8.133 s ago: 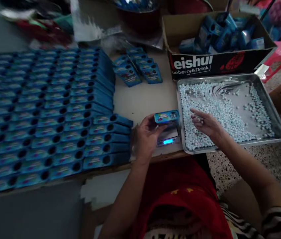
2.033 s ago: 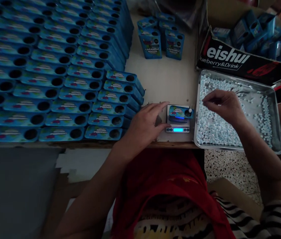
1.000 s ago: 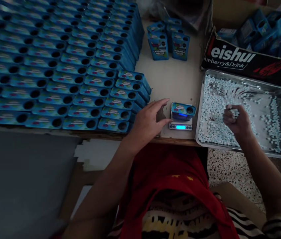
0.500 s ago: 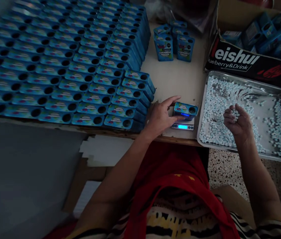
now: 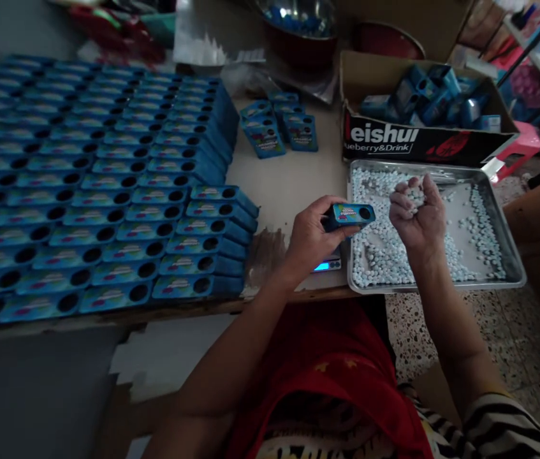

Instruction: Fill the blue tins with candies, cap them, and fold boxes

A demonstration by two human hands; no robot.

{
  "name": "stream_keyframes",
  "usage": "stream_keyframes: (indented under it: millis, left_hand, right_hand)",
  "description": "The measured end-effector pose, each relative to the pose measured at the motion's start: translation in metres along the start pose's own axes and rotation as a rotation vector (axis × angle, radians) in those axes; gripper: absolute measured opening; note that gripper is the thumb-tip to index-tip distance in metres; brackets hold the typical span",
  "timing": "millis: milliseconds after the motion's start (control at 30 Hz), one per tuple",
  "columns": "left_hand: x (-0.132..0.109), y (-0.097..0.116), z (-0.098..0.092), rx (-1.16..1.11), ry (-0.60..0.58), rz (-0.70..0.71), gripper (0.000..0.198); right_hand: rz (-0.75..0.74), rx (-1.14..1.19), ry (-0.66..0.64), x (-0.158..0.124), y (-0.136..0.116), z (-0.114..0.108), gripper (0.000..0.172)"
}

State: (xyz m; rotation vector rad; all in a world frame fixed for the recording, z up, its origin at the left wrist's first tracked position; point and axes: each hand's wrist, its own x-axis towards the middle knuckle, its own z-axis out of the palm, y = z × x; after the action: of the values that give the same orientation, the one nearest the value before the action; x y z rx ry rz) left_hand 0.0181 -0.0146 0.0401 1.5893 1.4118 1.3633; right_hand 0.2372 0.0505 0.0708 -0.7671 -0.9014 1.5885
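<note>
Left hand (image 5: 312, 236) extended forward, thumb (image 5: 339, 236) opposed to seemingly curved fingers (image 5: 323, 204), right hand (image 5: 419, 215) palm up, fingers cupped.

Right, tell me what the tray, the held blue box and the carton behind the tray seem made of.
Tray: likely metal, smooth and shiny, judging by bright highlights along its rim.
Blue box: probably smooth printed card, going by its flat sides; thin plastic is possible.
Carton: cardboard by its look, plain tan inside and printed black outside.

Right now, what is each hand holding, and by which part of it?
Left hand: a blue box, by its opposite sides. Right hand: small pale pieces, cupped as one loose handful.
</note>
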Motion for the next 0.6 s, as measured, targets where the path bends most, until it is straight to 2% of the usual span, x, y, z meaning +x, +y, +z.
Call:
stream_keyframes:
  millis: [100, 267, 467, 600]
  left_hand:
    - [0.002, 0.007, 0.023, -0.016, -0.035, 0.002, 0.040]
    - [-0.002, 0.003, 0.053, -0.036, -0.046, -0.010, 0.040]
    - [-0.003, 0.000, 0.064, -0.016, -0.027, 0.016, 0.039]
    - [-0.005, 0.000, 0.066, -0.007, -0.033, 0.026, 0.041]
  right_hand:
    - [-0.064, 0.007, 0.016, 0.003, -0.001, 0.011, 0.037]
    - [-0.119, -0.055, 0.085, 0.002, 0.005, 0.016, 0.040]
    - [-0.108, -0.124, 0.196, -0.001, 0.008, 0.010, 0.042]
    - [-0.020, -0.023, 0.277, 0.003, 0.008, -0.002, 0.046]
